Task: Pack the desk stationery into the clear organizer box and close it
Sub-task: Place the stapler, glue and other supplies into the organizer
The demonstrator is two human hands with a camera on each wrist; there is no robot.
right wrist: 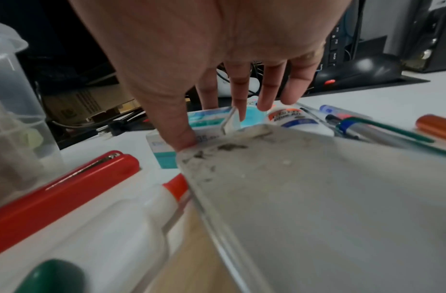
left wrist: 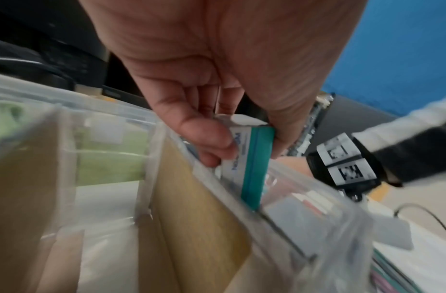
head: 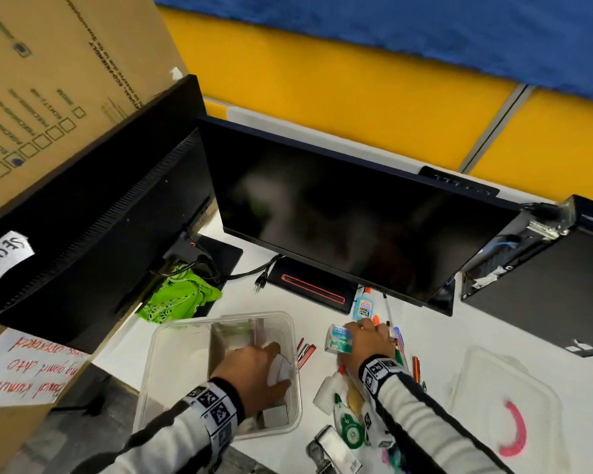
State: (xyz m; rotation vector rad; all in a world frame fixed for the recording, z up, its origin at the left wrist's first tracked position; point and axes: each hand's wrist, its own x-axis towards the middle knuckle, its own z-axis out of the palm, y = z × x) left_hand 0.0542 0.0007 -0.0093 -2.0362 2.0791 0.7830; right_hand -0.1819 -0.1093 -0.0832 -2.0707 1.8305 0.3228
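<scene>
The clear organizer box (head: 172, 364) stands on the white desk, with cardboard dividers (left wrist: 191, 198) inside. My left hand (head: 257, 371) is down inside it by the right wall and pinches a small white and teal box (left wrist: 254, 178) between thumb and fingers (left wrist: 206, 142). My right hand (head: 363, 333) hovers to the right of the organizer over another white and teal box (head: 338, 340). Its fingers are spread and straight, and the thumb (right wrist: 181, 138) touches that box (right wrist: 166, 158). The clear lid (head: 493, 398), marked with a pink curve, lies at the far right.
Red pens (head: 305, 352), a blue glue bottle (head: 364, 307), markers (head: 399, 343), a white glue bottle (head: 329, 388), green correction tape (head: 351, 432) and a binder clip (head: 332, 449) lie around my right arm. Monitors (head: 356, 217) overhang the desk behind. A green cloth (head: 178, 299) lies at the back left.
</scene>
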